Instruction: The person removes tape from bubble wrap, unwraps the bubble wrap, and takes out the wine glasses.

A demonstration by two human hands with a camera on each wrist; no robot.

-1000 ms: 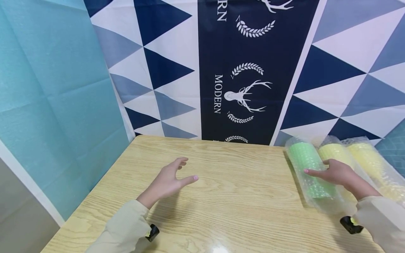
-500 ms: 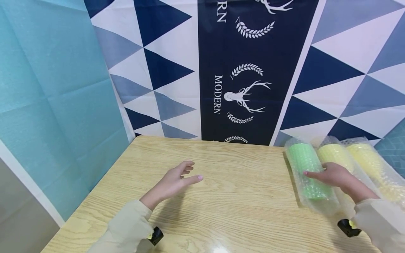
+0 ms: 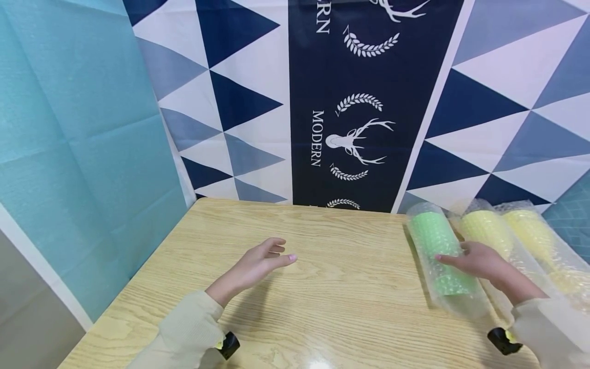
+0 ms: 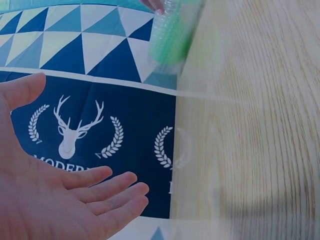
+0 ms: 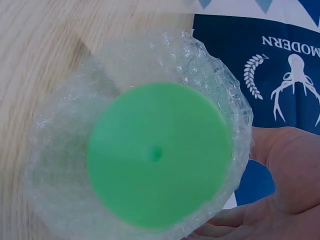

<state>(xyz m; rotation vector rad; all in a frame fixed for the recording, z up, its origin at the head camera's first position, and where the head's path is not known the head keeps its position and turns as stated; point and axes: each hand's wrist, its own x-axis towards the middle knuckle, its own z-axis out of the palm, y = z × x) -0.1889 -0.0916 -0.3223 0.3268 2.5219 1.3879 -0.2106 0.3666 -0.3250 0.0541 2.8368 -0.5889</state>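
Note:
A green cylinder (image 3: 429,233) wrapped in clear bubble wrap lies at the right of the wooden table. My right hand (image 3: 481,264) grips it, thumb on the near left face and fingers round the far side, partly hidden. In the right wrist view, the cylinder's flat round end (image 5: 160,155) has a small dimple at its centre. Over the middle-left of the table, my left hand (image 3: 253,264) hovers with fingers spread and holds nothing; its palm (image 4: 60,200) shows in the left wrist view.
Two yellow bubble-wrapped cylinders (image 3: 486,233) lie side by side just right of the green one. A patterned cloth (image 3: 369,102) hangs behind the wooden table (image 3: 332,307). On the left hangs a teal cloth (image 3: 92,143).
The green cylinder has shifted slightly left with my right hand, widening its gap from the yellow ones. My left hand has drifted a little right and down in the head view.

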